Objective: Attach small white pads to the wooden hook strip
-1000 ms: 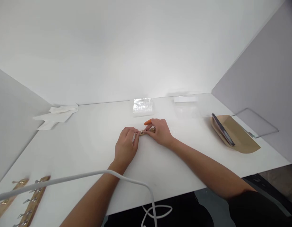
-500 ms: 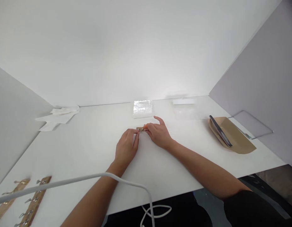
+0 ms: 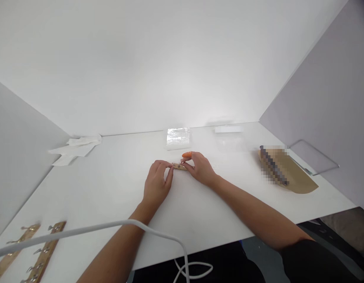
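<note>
A small wooden hook rail (image 3: 179,167) with metal hooks lies at the middle of the white table, between my two hands. Thumb and fingers of my left hand (image 3: 157,179) pinch its left end. At the right end, the thumb and a finger of my right hand (image 3: 201,169) close on the rail beside a hook. An orange finger cot (image 3: 186,155) covers one fingertip of that hand, raised above the rail. My fingers hide both ends of the rail.
Two wooden hook rails (image 3: 46,251) (image 3: 18,247) lie at the front left, behind a white cable (image 3: 111,224) crossing the view. White papers (image 3: 78,147), a clear-wrapped packet (image 3: 178,138) and a white strip (image 3: 229,129) lie farther back. Right: brown tray (image 3: 301,179), wire frame (image 3: 326,155).
My right hand's orange-tipped finger has lifted off the rail, and its outstretched finger has drawn in. More of the rail's length shows now. My left hand keeps its pinch; the view has shifted slightly.
</note>
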Demonstrator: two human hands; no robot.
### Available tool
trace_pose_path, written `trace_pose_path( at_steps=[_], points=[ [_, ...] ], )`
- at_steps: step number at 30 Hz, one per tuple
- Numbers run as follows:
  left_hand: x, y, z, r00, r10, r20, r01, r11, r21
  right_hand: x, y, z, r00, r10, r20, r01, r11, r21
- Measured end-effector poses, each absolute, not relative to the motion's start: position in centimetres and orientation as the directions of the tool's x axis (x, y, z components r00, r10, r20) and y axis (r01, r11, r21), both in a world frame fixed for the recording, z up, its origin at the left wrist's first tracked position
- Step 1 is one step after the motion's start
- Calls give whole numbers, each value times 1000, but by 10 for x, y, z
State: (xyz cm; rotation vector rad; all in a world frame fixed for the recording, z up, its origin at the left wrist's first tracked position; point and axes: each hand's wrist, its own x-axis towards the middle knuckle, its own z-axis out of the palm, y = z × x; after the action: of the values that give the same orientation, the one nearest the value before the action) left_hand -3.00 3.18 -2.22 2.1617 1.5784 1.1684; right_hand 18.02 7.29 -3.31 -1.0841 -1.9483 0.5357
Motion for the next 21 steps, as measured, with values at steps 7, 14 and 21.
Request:
trace_pose_path(
  at_steps=[7, 14, 21],
  points=[
    [-23, 19, -7, 34, 855, 517, 553, -448, 703, 182, 41, -7, -225, 971, 81, 148, 116, -982],
    [-21, 11, -1, 87, 865, 494, 351, -490, 798, 178, 32, -1, -338, 940, -43, -269, -140, -953],
    [-24, 11, 1, 138, 824, 549, 350, -559, 752, 179, 31, 3, -336, 939, -67, -294, -172, -940]
  ],
)
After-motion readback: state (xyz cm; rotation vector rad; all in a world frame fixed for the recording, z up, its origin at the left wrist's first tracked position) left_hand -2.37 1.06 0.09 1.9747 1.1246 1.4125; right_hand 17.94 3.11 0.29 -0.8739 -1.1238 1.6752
